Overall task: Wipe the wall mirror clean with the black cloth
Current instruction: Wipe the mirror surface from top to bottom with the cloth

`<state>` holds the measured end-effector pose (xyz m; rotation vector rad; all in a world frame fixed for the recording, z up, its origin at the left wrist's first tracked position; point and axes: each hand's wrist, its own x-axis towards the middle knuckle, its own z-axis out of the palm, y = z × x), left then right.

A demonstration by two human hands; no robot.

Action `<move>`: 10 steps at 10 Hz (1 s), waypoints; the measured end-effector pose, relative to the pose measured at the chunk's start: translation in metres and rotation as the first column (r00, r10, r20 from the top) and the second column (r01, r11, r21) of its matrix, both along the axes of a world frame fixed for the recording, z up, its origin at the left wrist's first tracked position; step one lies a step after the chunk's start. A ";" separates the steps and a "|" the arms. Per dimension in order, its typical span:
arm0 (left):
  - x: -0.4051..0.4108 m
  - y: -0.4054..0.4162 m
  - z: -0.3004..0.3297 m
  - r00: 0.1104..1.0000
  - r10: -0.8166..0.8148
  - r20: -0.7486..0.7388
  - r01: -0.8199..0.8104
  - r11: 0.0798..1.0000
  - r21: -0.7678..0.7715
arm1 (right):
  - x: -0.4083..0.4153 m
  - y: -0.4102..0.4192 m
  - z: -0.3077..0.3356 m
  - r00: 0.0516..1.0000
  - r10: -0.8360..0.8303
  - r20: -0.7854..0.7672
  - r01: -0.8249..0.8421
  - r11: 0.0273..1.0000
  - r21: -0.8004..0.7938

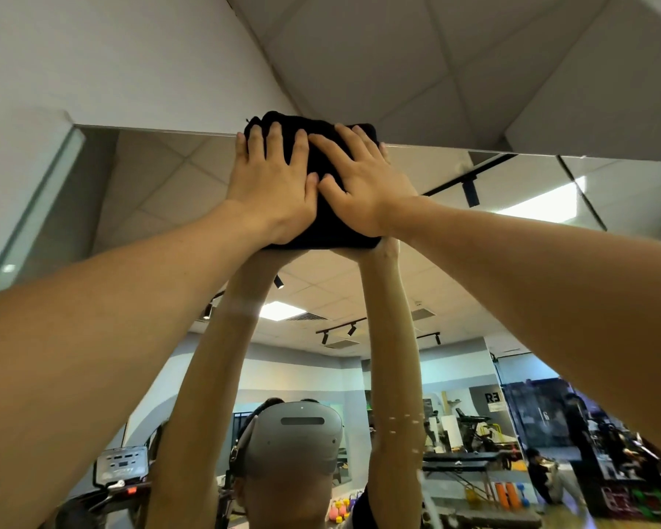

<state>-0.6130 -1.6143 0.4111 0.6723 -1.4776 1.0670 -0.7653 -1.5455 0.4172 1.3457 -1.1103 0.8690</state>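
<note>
- Both forearms, nearest the camera, reach up and forward, meeting at the cloth [323, 208].
- The left hand [270, 185] lies flat on the cloth with fingers spread wide, pressing rather than gripping.
- The right hand [363, 181] does the same just beside it, thumbs nearly touching; neither hand curls round the fabric.
- The cloth is folded into a thick pad and pinned against the mirror [149, 208] at its top edge, its upper part overlapping onto the wall [111, 59] above.
- To do this stroke well, I judge it best to keep even palm pressure and draw the pad along or down from the edge in overlapping passes, so the top strip is not missed.
- At full stretch the pad could slip or unfold; keeping the fingers spread should hold it.
- Pale specks show lower on the glass; whether they are dirt, I cannot tell.
</note>
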 end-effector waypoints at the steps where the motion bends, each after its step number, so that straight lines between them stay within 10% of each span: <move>1: -0.024 0.009 -0.002 1.000 -0.001 -0.008 0.002 1.000 0.008 | -0.023 0.009 -0.002 1.000 -0.003 -0.006 0.004 1.000 0.007; 10: -0.213 0.083 0.005 0.999 -0.046 0.011 0.046 0.998 -0.033 | -0.209 0.092 -0.001 0.999 -0.021 0.031 0.021 1.000 0.015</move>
